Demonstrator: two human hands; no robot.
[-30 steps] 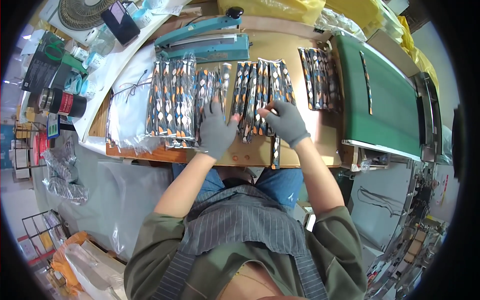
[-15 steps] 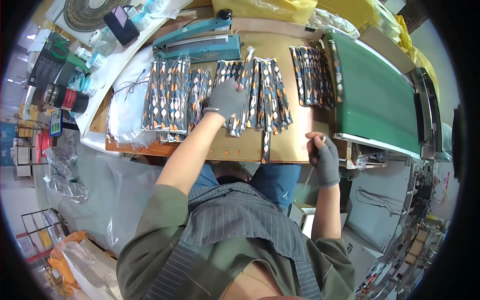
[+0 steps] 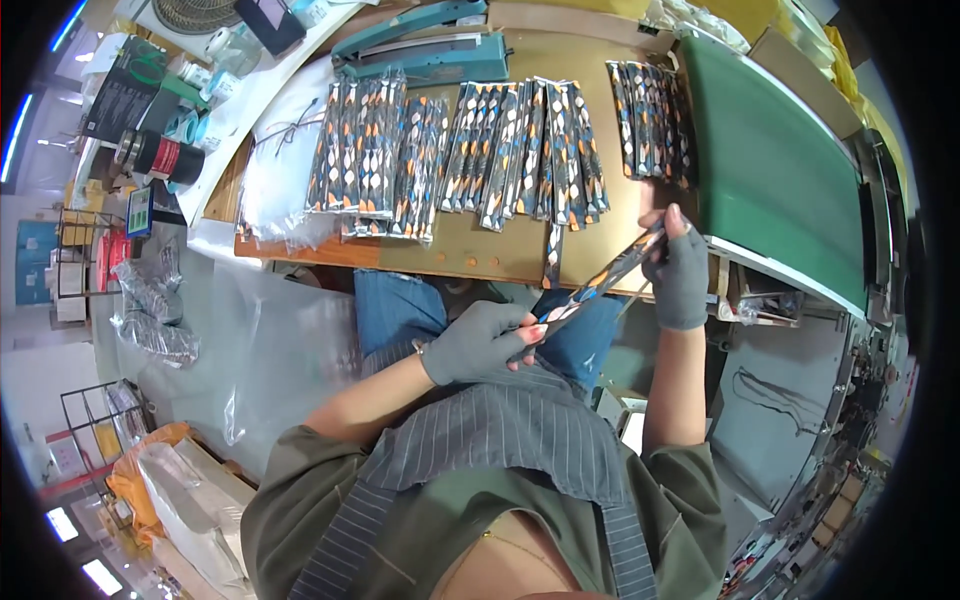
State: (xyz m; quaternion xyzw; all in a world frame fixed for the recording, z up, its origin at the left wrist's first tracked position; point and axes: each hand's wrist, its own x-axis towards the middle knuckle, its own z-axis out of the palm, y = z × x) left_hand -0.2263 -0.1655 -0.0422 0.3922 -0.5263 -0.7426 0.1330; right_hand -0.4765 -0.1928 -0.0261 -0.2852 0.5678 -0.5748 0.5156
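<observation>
Between my two hands a long narrow packet [image 3: 602, 283], black with white, orange and blue leaf shapes, slants above my lap. My left hand [image 3: 478, 340], in a grey fingerless glove, pinches its lower end. At the upper end, my right hand [image 3: 680, 268], gloved the same way, has its fingers closed on it. A thin pale stick or cord hangs below that hand; how it is held is hidden. Similar loose packets [image 3: 545, 150] lie side by side on the table beyond. Clear-wrapped bundles of them [image 3: 358, 150] lie to their left, and another row [image 3: 652, 120] lies at the right.
A teal bar sealer [image 3: 425, 60] stands at the back of the brown tabletop [image 3: 470, 245]. The green conveyor belt [image 3: 775, 170] is on the right. Clear plastic bags [image 3: 285, 190] lie at left, near a dark flask [image 3: 160, 155] on a white shelf.
My left hand has come back from the packets on the table to my lap, bringing one packet. My right hand has risen slightly and taken its other end. The view has shifted.
</observation>
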